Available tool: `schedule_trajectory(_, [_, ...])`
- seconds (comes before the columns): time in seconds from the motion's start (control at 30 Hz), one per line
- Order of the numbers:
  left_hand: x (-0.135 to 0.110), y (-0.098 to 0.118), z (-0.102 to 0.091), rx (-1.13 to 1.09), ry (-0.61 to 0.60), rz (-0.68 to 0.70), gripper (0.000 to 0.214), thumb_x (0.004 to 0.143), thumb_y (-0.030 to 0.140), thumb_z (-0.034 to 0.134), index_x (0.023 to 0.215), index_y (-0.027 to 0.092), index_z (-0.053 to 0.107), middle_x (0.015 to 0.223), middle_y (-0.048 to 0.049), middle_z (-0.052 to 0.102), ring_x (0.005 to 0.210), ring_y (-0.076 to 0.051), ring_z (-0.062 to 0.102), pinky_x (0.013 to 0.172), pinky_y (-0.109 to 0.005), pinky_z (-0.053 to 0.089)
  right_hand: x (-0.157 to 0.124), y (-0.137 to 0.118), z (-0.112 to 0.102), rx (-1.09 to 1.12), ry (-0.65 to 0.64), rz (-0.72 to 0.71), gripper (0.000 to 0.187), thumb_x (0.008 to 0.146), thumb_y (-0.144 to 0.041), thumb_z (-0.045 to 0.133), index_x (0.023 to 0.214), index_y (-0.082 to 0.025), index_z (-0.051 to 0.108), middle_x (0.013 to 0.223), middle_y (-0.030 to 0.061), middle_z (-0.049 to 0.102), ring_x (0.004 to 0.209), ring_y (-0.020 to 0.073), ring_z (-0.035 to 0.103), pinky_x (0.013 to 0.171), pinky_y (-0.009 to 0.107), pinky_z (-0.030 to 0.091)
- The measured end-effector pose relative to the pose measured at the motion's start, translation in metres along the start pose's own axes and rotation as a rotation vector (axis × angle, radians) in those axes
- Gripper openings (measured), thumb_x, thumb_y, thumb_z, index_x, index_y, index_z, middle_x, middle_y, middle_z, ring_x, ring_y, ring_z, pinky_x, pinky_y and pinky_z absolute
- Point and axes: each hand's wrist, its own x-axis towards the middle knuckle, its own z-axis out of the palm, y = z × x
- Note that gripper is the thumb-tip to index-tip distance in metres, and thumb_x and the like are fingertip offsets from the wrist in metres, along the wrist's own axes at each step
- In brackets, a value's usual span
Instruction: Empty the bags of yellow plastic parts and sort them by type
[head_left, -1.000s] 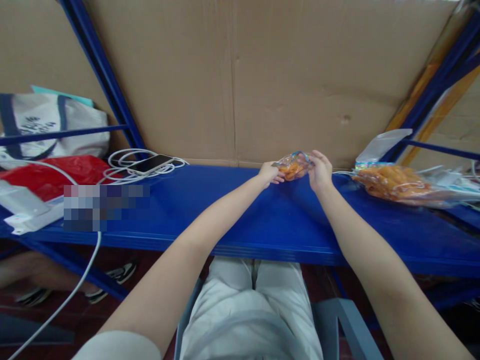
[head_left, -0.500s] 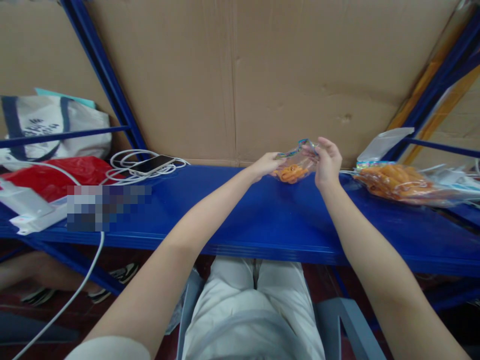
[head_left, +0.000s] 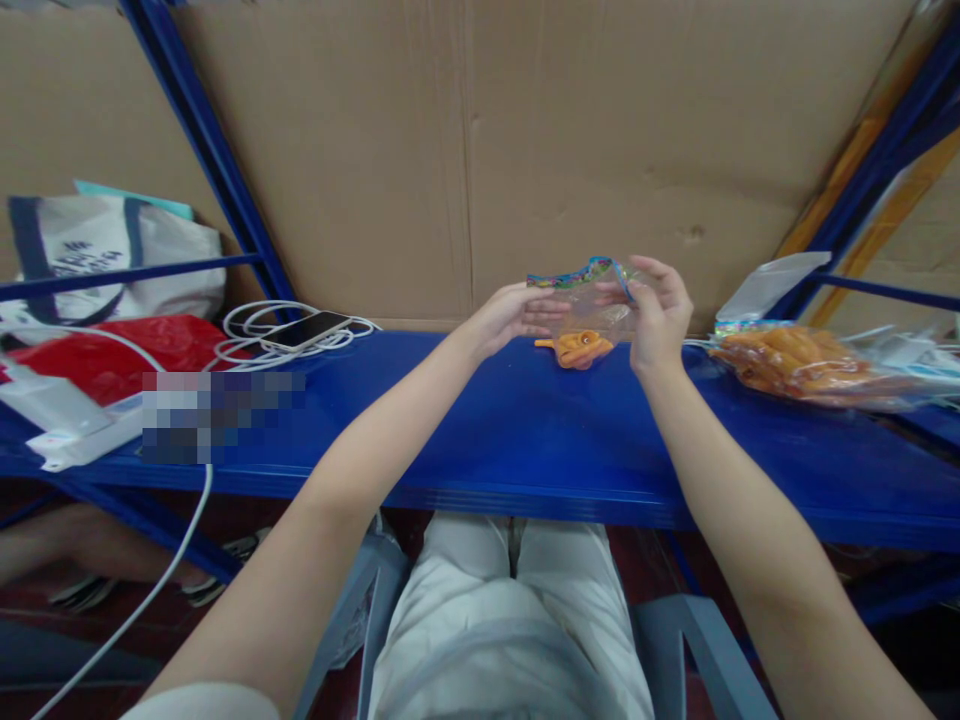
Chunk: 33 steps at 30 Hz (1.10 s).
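A small clear zip bag with a blue patterned top edge hangs just above the blue shelf top. Several orange, rubbery-looking pieces lie in its bottom. My right hand pinches the bag's right upper side between thumb and fingers. My left hand is at the bag's left side with its fingers stretched out and apart; whether they touch the film or lie behind it I cannot tell. To the right lies a larger clear bag full of similar orange pieces.
On the left are a phone, coiled white cable, a white power strip, a red bag and a canvas tote. Cardboard stands behind the blue shelf. Another person's leg shows below left.
My left hand has let go of the bag's left edge, moved slightly left and spread its fingers. The bag's top edge has risen and stretched wider. My right hand keeps its hold.
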Motion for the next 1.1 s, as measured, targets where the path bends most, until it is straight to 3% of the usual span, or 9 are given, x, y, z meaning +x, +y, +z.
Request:
schedule_trajectory(0.23, [-0.009,0.018,0.006,0.041,-0.053,0.150,0.028,0.089,0.020,0.054,0.114,0.014,0.064,0.114,-0.0122,0.076,0.115,-0.024,0.068,0.095,-0.039,0.052,-0.004,-0.039,0.013,0.030,0.131,0.065,0.024,0.088,-0.045,0.064,0.105,-0.028,0.064,0.111,0.0066,0.070,0.111,0.0302,0.070,0.078,0.041,0.062])
schedule_trajectory(0.43, [-0.034,0.041,0.017,0.113,-0.033,0.289,0.037,0.085,0.011,0.046,0.116,0.012,0.066,0.115,-0.0078,0.074,0.123,-0.027,0.063,0.094,-0.037,0.053,-0.015,-0.071,0.019,0.139,0.179,-0.012,0.018,0.083,-0.039,0.059,0.096,-0.027,0.062,0.104,0.0037,0.069,0.082,0.0217,0.074,0.063,0.034,0.062])
schedule_trajectory(0.53, [-0.037,0.044,0.015,0.109,0.015,0.345,0.038,0.092,0.016,0.039,0.118,0.014,0.067,0.120,-0.0046,0.071,0.126,-0.027,0.061,0.094,-0.037,0.053,-0.017,-0.077,0.018,0.167,0.173,0.007,0.017,0.084,-0.032,0.055,0.100,-0.029,0.061,0.108,0.0039,0.070,0.077,0.0204,0.074,0.059,0.033,0.060])
schedule_trajectory(0.63, [-0.029,0.038,0.007,0.100,0.150,0.361,0.040,0.102,0.031,0.035,0.120,0.018,0.068,0.124,-0.0013,0.068,0.129,-0.028,0.058,0.094,-0.037,0.053,-0.016,-0.075,0.018,0.156,0.162,0.130,0.021,0.086,-0.029,0.050,0.105,-0.030,0.057,0.102,0.0043,0.071,0.078,0.0204,0.073,0.055,0.030,0.058])
schedule_trajectory(0.73, [-0.018,0.026,-0.002,0.084,0.265,0.344,0.035,0.101,0.041,0.047,0.120,0.020,0.068,0.124,-0.0021,0.069,0.122,-0.025,0.063,0.091,-0.034,0.054,-0.014,-0.064,0.021,0.165,0.160,0.286,0.022,0.085,-0.026,0.049,0.107,-0.027,0.054,0.080,0.0009,0.069,0.063,0.0166,0.069,0.046,0.024,0.050])
schedule_trajectory(0.83, [-0.010,0.012,-0.012,0.079,0.328,0.276,0.029,0.090,0.034,0.067,0.117,0.021,0.066,0.115,-0.0033,0.072,0.102,-0.017,0.070,0.083,-0.028,0.056,-0.014,-0.049,0.022,0.123,0.072,0.496,0.026,0.088,-0.030,0.052,0.114,-0.027,0.052,0.072,-0.0030,0.069,0.051,0.0125,0.064,0.044,0.021,0.046])
schedule_trajectory(0.9, [-0.008,0.002,-0.020,0.068,0.370,0.206,0.037,0.083,0.028,0.075,0.118,0.022,0.064,0.107,-0.0025,0.074,0.087,-0.013,0.071,0.075,-0.024,0.056,-0.016,-0.042,0.023,0.093,-0.014,0.623,0.036,0.087,-0.030,0.055,0.122,-0.028,0.051,0.071,-0.0044,0.070,0.047,0.0118,0.063,0.044,0.020,0.047])
schedule_trajectory(1.1, [-0.003,-0.022,-0.055,0.041,0.553,0.018,0.060,0.075,0.000,0.067,0.128,0.025,0.055,0.083,0.0032,0.070,0.048,-0.003,0.051,0.049,-0.016,0.042,-0.026,-0.043,0.029,-0.034,-0.289,0.954,0.067,0.079,-0.013,0.053,0.144,-0.019,0.039,0.056,-0.0031,0.068,0.040,0.0152,0.060,0.041,0.021,0.047])
